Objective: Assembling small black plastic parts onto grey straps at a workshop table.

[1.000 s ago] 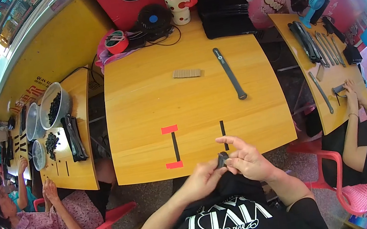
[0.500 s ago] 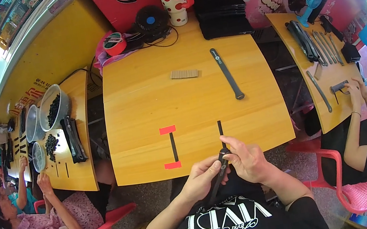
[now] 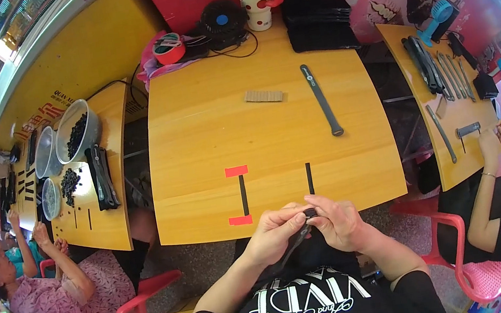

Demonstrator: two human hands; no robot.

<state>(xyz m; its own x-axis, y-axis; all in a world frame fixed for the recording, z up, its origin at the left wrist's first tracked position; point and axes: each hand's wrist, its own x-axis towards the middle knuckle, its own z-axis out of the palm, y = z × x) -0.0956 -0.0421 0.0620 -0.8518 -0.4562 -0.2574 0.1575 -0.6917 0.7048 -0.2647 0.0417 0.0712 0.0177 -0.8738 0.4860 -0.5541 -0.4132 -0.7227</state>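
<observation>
Black strap (image 3: pixel 297 243) sits pinched between both hands at the near table edge: left hand (image 3: pixel 275 234) and right hand (image 3: pixel 335 220) closed on it. Red tape markers (image 3: pixel 236 171) lie just beyond.

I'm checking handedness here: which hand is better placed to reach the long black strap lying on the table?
Probably the right hand: the black strap lies right of centre, on that hand's side, while the left hand grips the dark strip.
</observation>
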